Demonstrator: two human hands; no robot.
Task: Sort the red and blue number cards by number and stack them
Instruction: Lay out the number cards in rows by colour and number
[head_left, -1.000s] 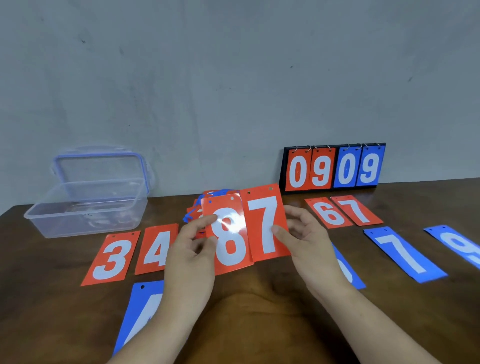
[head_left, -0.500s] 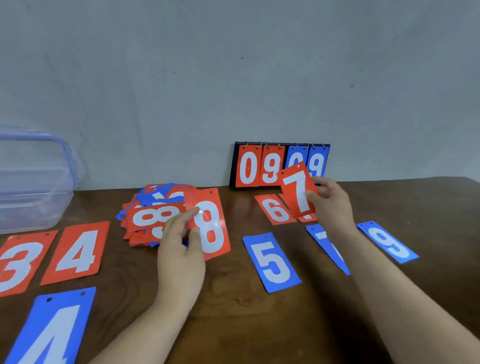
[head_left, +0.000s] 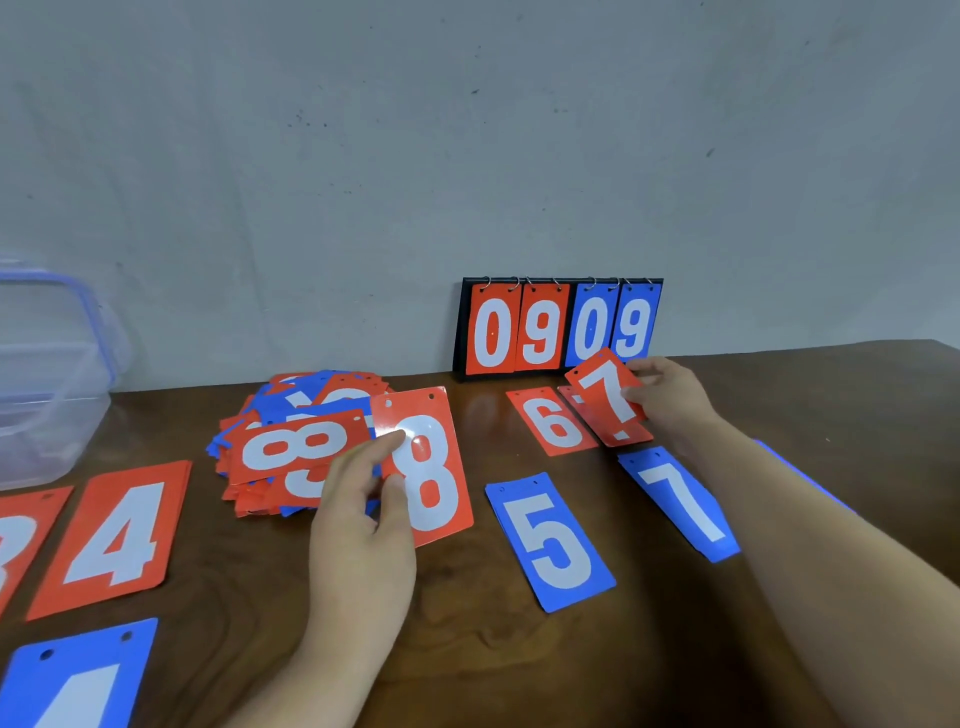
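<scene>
Red 8 card (head_left: 431, 467): pinched at its left edge between the thumb and fingers of the left hand (head_left: 358, 525), digit facing the camera, just right of the pile.
Red 7 card (head_left: 605, 395): gripped at its right edge by the right hand (head_left: 670, 400), tilted, low over another red card (head_left: 631, 435) lying on the table (head_left: 519, 670) (whether the two touch, cannot tell).
Hands: both hold one card each, fingers curled onto it; well apart.
Pile (head_left: 291, 447): loose heap of red and blue cards, back-left of centre, a sideways red 8 on top.
Red row, left: red 4 card (head_left: 114, 535) flat, red 3 card (head_left: 15, 540) beside it, cut by the frame edge.
Red 6 card (head_left: 553, 422): flat, just left of the held 7.
Blue cards: blue 5 card (head_left: 550, 540) centre; blue 7 card (head_left: 680, 501) right of it; blue 4 card (head_left: 72, 680) bottom-left, partly out of frame.
Scoreboard (head_left: 558, 325): upright at the wall, reads 0 9 red, 0 9 blue.
Plastic box (head_left: 47, 384): clear, blue-rimmed, far left.
</scene>
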